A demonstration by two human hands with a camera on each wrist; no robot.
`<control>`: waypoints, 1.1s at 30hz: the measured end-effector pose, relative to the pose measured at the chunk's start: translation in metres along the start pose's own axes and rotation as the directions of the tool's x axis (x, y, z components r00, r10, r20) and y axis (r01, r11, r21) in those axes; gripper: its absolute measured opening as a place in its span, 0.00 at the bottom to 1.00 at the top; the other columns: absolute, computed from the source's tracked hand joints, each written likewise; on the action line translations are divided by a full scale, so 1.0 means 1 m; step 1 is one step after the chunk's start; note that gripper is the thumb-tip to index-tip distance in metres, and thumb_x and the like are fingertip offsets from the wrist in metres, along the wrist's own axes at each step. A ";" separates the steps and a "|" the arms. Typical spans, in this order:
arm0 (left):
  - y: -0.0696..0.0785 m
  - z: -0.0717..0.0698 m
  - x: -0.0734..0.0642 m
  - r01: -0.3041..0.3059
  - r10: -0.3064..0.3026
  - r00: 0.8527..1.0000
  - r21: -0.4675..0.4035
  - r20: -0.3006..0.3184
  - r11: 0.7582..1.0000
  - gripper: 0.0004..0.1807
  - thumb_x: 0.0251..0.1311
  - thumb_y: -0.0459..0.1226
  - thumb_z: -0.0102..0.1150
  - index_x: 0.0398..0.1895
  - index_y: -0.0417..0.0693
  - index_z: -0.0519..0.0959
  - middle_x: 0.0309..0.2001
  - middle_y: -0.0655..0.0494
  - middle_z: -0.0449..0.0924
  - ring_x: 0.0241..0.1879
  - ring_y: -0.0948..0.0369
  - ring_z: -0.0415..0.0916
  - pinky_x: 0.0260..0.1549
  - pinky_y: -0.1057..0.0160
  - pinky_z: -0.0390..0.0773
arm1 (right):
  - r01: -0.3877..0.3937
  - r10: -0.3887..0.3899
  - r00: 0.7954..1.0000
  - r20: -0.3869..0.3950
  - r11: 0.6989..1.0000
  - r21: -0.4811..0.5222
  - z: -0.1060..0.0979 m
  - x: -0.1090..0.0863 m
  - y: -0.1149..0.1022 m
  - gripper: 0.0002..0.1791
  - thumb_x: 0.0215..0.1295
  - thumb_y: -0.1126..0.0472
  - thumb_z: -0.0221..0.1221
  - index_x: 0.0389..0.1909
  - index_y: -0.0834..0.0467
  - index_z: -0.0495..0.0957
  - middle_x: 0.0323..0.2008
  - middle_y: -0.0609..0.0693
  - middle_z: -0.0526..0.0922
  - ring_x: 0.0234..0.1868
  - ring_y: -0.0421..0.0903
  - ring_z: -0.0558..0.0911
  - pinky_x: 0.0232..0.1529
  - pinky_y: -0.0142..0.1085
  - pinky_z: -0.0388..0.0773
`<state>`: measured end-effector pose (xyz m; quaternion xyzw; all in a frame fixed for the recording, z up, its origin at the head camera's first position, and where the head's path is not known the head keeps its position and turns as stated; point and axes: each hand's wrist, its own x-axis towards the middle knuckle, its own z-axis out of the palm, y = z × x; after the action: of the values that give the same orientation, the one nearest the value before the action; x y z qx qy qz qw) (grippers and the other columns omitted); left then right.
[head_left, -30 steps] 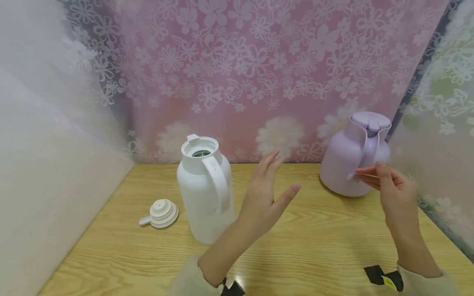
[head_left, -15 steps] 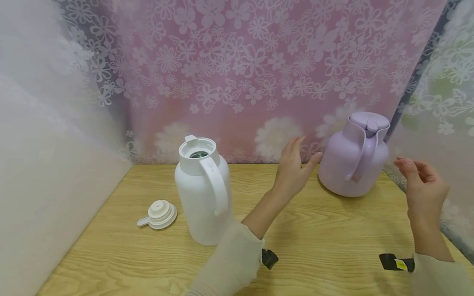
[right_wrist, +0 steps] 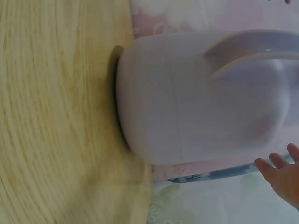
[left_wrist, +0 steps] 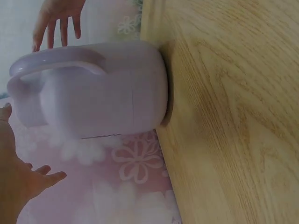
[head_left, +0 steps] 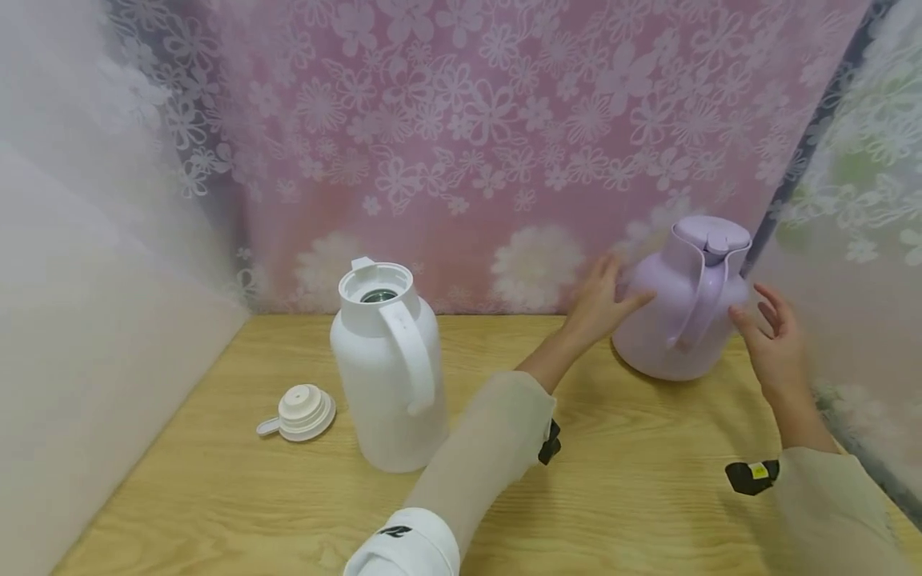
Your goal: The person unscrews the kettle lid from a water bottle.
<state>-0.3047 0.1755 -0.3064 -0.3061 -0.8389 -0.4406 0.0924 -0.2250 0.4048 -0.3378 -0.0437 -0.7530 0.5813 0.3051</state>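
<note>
A lilac thermos jug (head_left: 651, 320) stands upright at the back right of the table, lid on, its handle facing me. My left hand (head_left: 599, 302) is at its left side with fingers extended and thumb spread. In the left wrist view a gap shows between that hand (left_wrist: 18, 175) and the jug. On the jug's other side is my right hand (head_left: 778, 344), fingers spread and slightly bent. Its fingertips are close to the jug's side; contact cannot be made out. The right wrist view shows this hand (right_wrist: 282, 177) only at its edge. Neither hand holds anything.
A white thermos jug (head_left: 389, 384) with an open mouth stands left of centre, beside my left forearm. Its white stopper lid (head_left: 306, 412) lies on the wooden table (head_left: 216, 496) to the left. A pink flowered curtain (head_left: 432, 160) hangs behind; pale sheets flank both sides.
My left hand has moved right, from beside the white jug to the lilac jug. My right hand swung right, away from the lilac jug's handle, then came back in towards its right side.
</note>
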 end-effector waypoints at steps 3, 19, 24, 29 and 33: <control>-0.004 0.011 0.007 0.029 -0.030 0.999 0.021 0.039 0.999 0.41 0.57 0.57 0.54 0.71 0.64 0.50 0.72 0.59 0.38 0.67 0.56 0.46 0.58 0.45 0.54 | 0.016 -0.011 0.998 0.056 0.996 -0.090 -0.001 0.004 0.008 0.32 0.65 0.59 0.54 0.68 0.40 0.57 0.70 0.46 0.46 0.68 0.44 0.48 0.63 0.36 0.53; -0.027 0.056 0.003 0.093 -0.081 0.988 -0.085 0.135 0.992 0.45 0.57 0.54 0.57 0.73 0.60 0.44 0.71 0.58 0.43 0.66 0.57 0.49 0.58 0.55 0.58 | 0.027 -0.011 0.993 0.121 0.991 -0.129 -0.002 0.008 0.043 0.41 0.65 0.60 0.55 0.72 0.45 0.43 0.71 0.48 0.43 0.67 0.54 0.54 0.45 0.19 0.66; -0.027 0.067 0.005 0.120 -0.103 0.987 -0.145 0.121 0.982 0.46 0.58 0.52 0.57 0.73 0.56 0.42 0.71 0.59 0.43 0.66 0.58 0.47 0.59 0.56 0.56 | 0.029 -0.023 0.992 0.126 0.998 -0.047 0.002 0.010 0.048 0.41 0.65 0.62 0.55 0.72 0.49 0.41 0.70 0.55 0.44 0.66 0.55 0.54 0.47 0.20 0.65; -0.031 0.075 0.006 0.144 -0.115 0.983 -0.217 0.141 0.965 0.46 0.58 0.49 0.58 0.73 0.54 0.41 0.71 0.55 0.42 0.67 0.58 0.44 0.61 0.56 0.51 | 0.038 -0.021 0.982 0.188 0.996 -0.085 -0.001 0.011 0.055 0.45 0.65 0.64 0.54 0.72 0.43 0.36 0.71 0.55 0.39 0.65 0.64 0.50 0.46 0.19 0.65; -0.036 0.079 0.008 0.164 -0.113 0.978 -0.315 0.174 0.935 0.47 0.58 0.44 0.60 0.73 0.52 0.40 0.71 0.50 0.43 0.67 0.57 0.43 0.61 0.59 0.49 | 0.042 -0.033 0.974 0.223 0.999 -0.034 -0.004 0.014 0.065 0.48 0.63 0.69 0.55 0.72 0.42 0.33 0.71 0.56 0.37 0.66 0.64 0.47 0.50 0.22 0.64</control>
<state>-0.3233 0.2267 -0.3750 -0.2903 -0.7781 -0.5543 -0.0558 -0.2532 0.4345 -0.3901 0.0300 -0.7941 0.5623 0.2290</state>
